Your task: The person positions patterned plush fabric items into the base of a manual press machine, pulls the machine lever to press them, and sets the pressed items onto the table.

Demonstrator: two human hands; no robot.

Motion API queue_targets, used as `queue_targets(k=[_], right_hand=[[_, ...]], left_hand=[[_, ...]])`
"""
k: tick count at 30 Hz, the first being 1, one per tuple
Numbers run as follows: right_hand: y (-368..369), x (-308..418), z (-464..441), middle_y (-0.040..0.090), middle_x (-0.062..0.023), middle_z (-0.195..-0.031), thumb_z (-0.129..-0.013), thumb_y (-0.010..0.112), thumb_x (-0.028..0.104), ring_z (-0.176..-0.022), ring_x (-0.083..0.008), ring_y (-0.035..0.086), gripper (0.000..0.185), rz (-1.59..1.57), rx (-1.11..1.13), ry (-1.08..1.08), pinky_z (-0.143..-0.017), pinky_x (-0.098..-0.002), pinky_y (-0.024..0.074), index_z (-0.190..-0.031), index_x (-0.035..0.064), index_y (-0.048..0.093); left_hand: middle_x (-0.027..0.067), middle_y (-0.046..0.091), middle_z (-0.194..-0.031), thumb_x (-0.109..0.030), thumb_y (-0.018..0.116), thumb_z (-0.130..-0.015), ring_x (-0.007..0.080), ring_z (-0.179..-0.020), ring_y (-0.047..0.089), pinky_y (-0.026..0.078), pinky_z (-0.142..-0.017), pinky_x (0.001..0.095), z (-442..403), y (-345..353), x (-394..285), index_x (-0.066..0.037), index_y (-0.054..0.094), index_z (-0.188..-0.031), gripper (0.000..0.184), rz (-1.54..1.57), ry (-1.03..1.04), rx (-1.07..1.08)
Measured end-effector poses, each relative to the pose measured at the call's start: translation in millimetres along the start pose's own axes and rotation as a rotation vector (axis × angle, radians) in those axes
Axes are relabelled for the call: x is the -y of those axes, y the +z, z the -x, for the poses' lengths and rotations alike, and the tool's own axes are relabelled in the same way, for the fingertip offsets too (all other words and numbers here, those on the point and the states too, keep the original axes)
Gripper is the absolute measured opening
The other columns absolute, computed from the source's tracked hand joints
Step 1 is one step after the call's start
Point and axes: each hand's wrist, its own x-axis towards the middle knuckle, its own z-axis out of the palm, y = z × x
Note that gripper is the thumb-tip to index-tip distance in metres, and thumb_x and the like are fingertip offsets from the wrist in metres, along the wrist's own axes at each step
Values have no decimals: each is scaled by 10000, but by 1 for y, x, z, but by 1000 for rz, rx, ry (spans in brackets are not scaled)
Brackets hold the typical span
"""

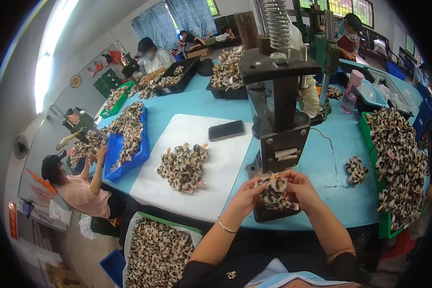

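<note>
A spotted plush piece [274, 196], cream with dark patches and a small tan tip, is held between both my hands just in front of the press [284, 139]. My left hand [247, 196] pinches its left side, and my right hand [302, 189] grips the right side. Part of the plush is covered by my fingers. Beneath it is the dark base of the press [273, 214]. To the left, a small pile of similar plush pieces [182, 168] lies on a white sheet [153, 194]. One more plush piece [355, 170] rests on the blue table to the right.
A phone [226, 130] lies on the sheet. Right stands a green crate [385, 223] heaped with plush; left is a blue tray [111, 165]. A lined bin [129, 249] of plush sits below the table edge. A bottle [353, 91] stands behind. Other people work around the table.
</note>
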Motion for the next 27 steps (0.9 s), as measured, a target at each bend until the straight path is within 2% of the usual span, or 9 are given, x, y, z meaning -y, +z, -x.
queue_targets(k=[2,3,8,11,15,20,23,26,27], right_hand=[[6,-5,-10,616,-29,-850,-908,577,-48,-695,-82,612,140,310,-145,-209,-556,-221,498,-1036,10,574],[14,6,-5,613,-37,-853,-891,556,-90,-754,-92,616,168,457,-198,-147,-615,-228,508,-1029,4,572],[-2,-1,-23,644,-65,-905,-858,545,-116,-826,-133,618,261,615,-162,-324,-751,-289,518,-1089,1,578],[-7,3,-37,663,-73,-943,-826,522,-122,-812,-143,603,351,634,-96,-303,-770,-306,507,-1150,0,578],[-17,10,-52,661,-68,-960,-797,501,-88,-791,-146,561,395,797,-47,-118,-742,-300,480,-1176,-6,578],[-34,-2,-67,644,-74,-951,-799,500,-55,-799,-142,533,377,782,104,-212,-741,-304,465,-1165,-4,574],[-36,-8,-61,649,-114,-962,-805,503,-52,-810,-182,565,411,899,49,-170,-767,-326,474,-1208,15,552],[-21,0,-48,650,-172,-982,-817,518,-45,-856,-261,611,435,1018,-3,-189,-791,-359,487,-1245,32,525],[-19,2,-45,648,-192,-990,-821,524,-42,-877,-290,625,442,1051,-19,-206,-798,-370,491,-1255,37,516]], left_hand=[[71,689,-1070,-206,630,-962,159,-955,679,567,-832,317,-12,-4,2,-24,602,-1189,292,-128,46,-87],[66,696,-1024,-209,636,-959,150,-892,682,567,-778,300,-13,0,-2,-28,618,-1160,271,-144,34,-115],[48,702,-818,-194,637,-956,125,-604,652,525,-556,248,-23,-9,-18,-42,663,-1053,182,-346,-62,-81],[-16,669,-802,-139,618,-966,60,-638,603,470,-573,200,-27,-10,-25,-28,672,-1019,134,-330,-36,-40],[-1,660,-736,-126,618,-961,71,-583,603,488,-553,213,-38,-28,-27,-3,698,-922,151,-485,-76,-8],[4,640,-672,-86,588,-972,85,-588,622,526,-572,240,-37,-22,-38,43,709,-877,201,-697,-46,11],[4,646,-696,-60,575,-972,94,-575,626,530,-566,240,-39,-25,-37,45,688,-988,155,-696,-32,6],[34,686,-832,-60,648,-927,121,-692,660,543,-657,254,-26,3,-43,17,651,-1104,192,-630,44,-92],[42,687,-887,-64,680,-898,132,-748,662,540,-701,266,-30,4,-33,9,639,-1126,243,-635,212,-80]])
